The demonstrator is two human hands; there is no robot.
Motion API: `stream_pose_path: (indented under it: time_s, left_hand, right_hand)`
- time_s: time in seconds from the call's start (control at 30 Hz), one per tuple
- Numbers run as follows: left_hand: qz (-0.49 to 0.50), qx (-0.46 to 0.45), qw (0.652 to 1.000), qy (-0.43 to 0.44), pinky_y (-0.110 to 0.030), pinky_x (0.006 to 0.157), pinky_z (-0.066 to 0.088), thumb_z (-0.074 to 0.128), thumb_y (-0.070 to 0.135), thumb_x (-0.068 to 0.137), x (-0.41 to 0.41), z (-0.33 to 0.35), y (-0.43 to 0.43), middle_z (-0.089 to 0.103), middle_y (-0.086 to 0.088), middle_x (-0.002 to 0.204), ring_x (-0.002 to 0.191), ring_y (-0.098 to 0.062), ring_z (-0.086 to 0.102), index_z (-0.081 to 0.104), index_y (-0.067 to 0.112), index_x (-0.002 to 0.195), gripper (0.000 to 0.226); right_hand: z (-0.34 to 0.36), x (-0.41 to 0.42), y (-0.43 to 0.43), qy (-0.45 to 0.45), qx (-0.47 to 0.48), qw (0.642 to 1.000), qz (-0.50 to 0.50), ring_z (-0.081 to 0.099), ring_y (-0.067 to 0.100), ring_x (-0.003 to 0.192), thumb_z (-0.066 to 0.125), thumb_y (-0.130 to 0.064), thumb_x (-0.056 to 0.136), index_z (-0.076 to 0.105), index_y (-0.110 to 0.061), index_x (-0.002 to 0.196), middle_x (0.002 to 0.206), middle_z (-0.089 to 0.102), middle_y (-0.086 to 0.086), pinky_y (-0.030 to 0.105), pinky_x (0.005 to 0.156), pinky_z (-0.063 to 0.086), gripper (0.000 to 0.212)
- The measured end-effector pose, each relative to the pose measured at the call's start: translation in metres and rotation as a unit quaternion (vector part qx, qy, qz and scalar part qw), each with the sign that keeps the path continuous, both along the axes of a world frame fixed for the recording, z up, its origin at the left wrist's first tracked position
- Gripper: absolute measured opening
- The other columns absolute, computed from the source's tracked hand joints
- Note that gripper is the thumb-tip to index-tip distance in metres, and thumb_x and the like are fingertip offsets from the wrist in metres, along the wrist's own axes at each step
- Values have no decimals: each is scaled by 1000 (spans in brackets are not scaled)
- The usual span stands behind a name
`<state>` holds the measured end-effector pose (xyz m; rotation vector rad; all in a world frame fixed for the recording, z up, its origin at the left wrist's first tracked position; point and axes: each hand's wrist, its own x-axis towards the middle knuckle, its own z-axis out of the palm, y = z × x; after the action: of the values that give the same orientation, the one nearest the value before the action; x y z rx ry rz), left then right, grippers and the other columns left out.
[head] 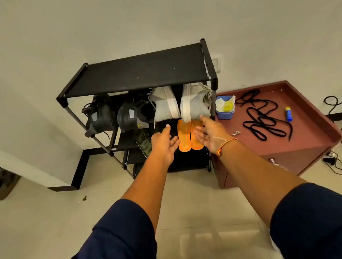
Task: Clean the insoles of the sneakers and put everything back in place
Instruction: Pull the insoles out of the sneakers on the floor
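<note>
Head view gives me both hands stretched toward the black shoe rack (139, 71), and neither holds anything. My left hand (163, 143) has its fingers straight and a little spread. My right hand (210, 135) is the same, fingers loose and open. Between them lie the two orange insoles (184, 136), side by side on a lower shelf, just under the pair of grey sneakers (165, 106) that hang over the edge of the shelf above. One raised finger of my right hand comes close to the right sneaker's end; I cannot tell whether it touches.

With the insoles out of the shoes and the black laces (262, 118) loose on the counter (305, 142), I judge I am at the insole step, hands framing the pair, with refitting not yet done. Taking them up would call for closing the fingers on each insole's edge and drawing them forward and out, low enough to clear the overhanging sneakers.

Around me, two black sneakers (116, 117) sit left of the grey pair, and a camouflage shoe (145, 142) lies just beside my left hand. The counter also carries a blue tub (225, 114) and a blue tube (288, 113). The rack's front post (214, 105) stands near my right hand and narrows the way out on that side.
</note>
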<state>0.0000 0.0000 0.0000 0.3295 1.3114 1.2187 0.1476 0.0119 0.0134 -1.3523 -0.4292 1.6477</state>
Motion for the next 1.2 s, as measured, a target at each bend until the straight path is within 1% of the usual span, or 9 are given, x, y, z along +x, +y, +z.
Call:
stream_pose_path:
  time_s: [0.2,0.4,0.53,0.67,0.83,0.93,1.03,1.1,1.2]
  left_hand:
    - [99,25,994,-39,-49,101,52,70,24,94,-5,-10,66,41,-17,150,130,-36,52,16,23,158,84]
    - [103,50,992,-56,-51,103,51,71,25,94,-1,-24,92,43,-14,149,132,-36,51,25,34,154,76]
    - [84,37,996,-14,-48,100,52,70,21,95,-5,-24,101,50,-15,141,125,-34,55,38,26,140,56]
    - [51,25,998,16,-47,102,51,67,16,96,-10,-19,105,49,-14,142,128,-34,53,37,22,144,57]
    - [32,17,998,56,-44,99,52,64,15,98,-9,-9,106,51,-10,126,123,-33,55,42,16,130,39]
    - [22,22,997,72,-47,98,53,63,15,98,-9,0,101,53,-11,131,120,-33,57,43,12,132,40]
    - [6,26,993,115,-46,92,56,67,16,96,-10,6,90,55,-10,132,117,-31,59,45,10,134,45]
    - [0,19,984,175,-45,89,58,70,16,94,-10,10,82,55,-7,126,113,-29,58,48,13,126,39]
    - [-19,10,958,286,-50,94,56,75,20,89,-12,17,67,59,-11,127,114,-32,58,55,17,122,39]
  right_hand:
    - [-21,-7,58,49,-15,997,-59,56,27,120,71,-50,86,48,-23,139,127,55,4,43,104,47,63]
    - [-39,-12,78,92,-2,991,-97,63,24,105,76,-38,86,56,-19,127,120,64,4,44,100,51,49]
    - [-42,-11,83,96,7,989,-108,64,25,102,79,-31,84,57,-17,122,124,64,7,39,89,56,47]
    - [-42,-10,81,72,32,991,-112,67,27,107,81,-29,82,56,-18,122,122,67,6,39,89,57,48]
    - [-41,-9,77,18,67,986,-153,67,22,106,82,-31,80,58,-24,120,117,68,-2,33,70,59,47]
    - [-37,0,69,-24,88,987,-130,67,20,104,80,-35,82,57,-27,117,118,68,-3,31,65,58,42]
    - [-33,12,59,-92,123,982,-110,68,23,102,79,-35,83,58,-28,100,113,70,2,39,75,60,27]
    - [-29,18,53,-157,139,975,-80,69,24,100,81,-45,73,61,-30,93,106,72,1,47,85,59,32]
    - [-51,31,62,-260,173,949,-35,70,25,90,80,-65,53,63,-43,86,94,73,-2,51,80,59,43]
